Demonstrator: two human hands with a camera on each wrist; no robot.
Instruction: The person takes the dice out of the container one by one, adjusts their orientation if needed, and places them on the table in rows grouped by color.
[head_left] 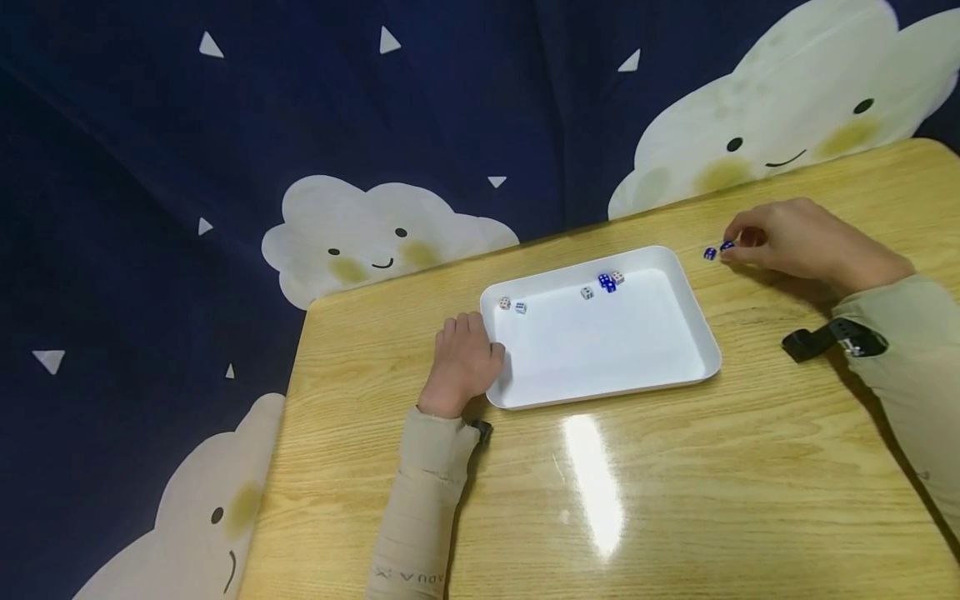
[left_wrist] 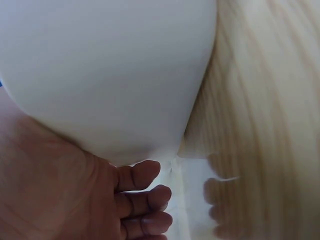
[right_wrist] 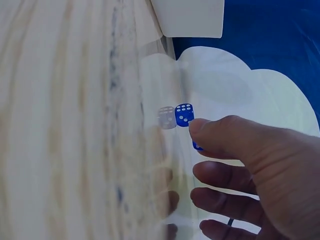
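A shallow white tray [head_left: 600, 398] rests on the table, and my left hand [head_left: 462, 360] grips its left end, the thumb over the rim and the fingers outside. In the left wrist view that hand [left_wrist: 55, 175] lies against the tray's outer wall [left_wrist: 110, 80]. Right of the tray, my right hand [head_left: 806, 242] pinches a blue die [head_left: 727, 246] between thumb and index finger; mostly hidden, the die [right_wrist: 197, 146] shows only a corner in the right wrist view. Just beside it a second blue die [head_left: 710, 253] sits on the tabletop, white pips visible [right_wrist: 184, 115].
Inside the tray, a pair of blue dice [head_left: 604, 282] touches a white die [head_left: 618, 277] near the back wall. More white dice lie at centre back [head_left: 587, 293] and back left [head_left: 506, 303]. A dark blue cloud-patterned curtain [head_left: 450, 108] hangs behind the wooden table [head_left: 360, 367].
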